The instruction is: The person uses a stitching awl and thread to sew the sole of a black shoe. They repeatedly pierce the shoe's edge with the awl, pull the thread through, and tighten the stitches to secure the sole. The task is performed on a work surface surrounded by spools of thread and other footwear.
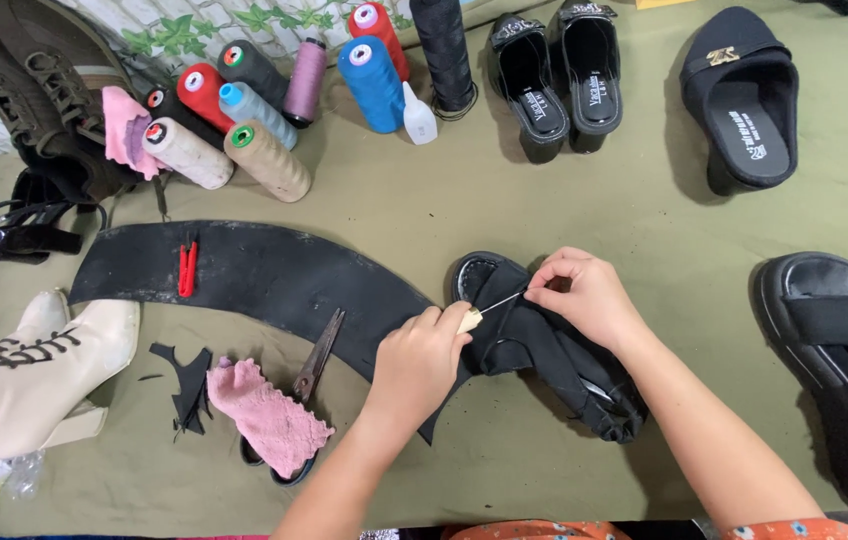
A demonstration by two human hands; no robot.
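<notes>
A black strappy sandal [544,350] lies on the olive cloth in front of me. My left hand [419,360] is closed around a wooden-handled awl [484,312], its thin metal needle pointing right toward the sandal's strap. My right hand [584,295] pinches the black strap near the needle's tip, at the sandal's upper edge. Both hands meet over the toe end of the sandal.
A curved black rubber sheet [244,275] with a red clip [187,268] lies left, scissors [319,355] and a pink rag [269,415] beside it. Thread cones [244,110] stand at the back. Black slip-on shoes [554,70], a black slide [744,95], a matching sandal [834,330] and a cream boot [34,370] surround the work.
</notes>
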